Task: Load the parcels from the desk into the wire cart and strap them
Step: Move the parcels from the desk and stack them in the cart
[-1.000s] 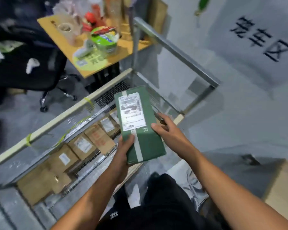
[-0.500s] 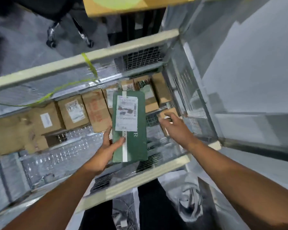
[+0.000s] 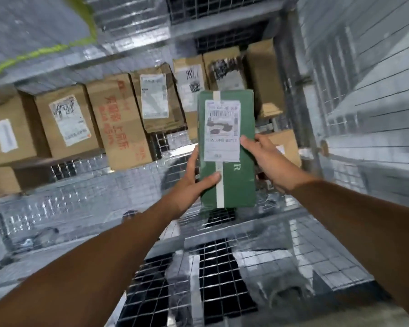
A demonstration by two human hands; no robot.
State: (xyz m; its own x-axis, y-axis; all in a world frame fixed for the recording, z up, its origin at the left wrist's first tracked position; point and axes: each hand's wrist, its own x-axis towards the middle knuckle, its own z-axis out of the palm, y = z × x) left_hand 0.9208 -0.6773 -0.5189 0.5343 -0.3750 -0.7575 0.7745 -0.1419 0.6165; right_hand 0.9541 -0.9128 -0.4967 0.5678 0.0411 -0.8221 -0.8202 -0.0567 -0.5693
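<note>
"Down inside the wire cart (image 3: 80, 208), a row of brown parcels (image 3: 118, 119) lines the far side. Where is the green parcel (image 3: 236, 185)?"

"Held over the mesh floor, near that row's right end, label up. Left hand (image 3: 189, 185) grips its left edge, thumb on top; right hand (image 3: 267, 161) clasps the right edge."

"Best way down?"

"I'd keep it level, lower it flat beside the row, then let both hands go together."

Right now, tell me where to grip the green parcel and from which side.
Grip the green parcel by its two long edges, about mid-length, one hand from each side. It is flat, narrow and long, label up, so the left hand and right hand can clasp across its width.
</note>
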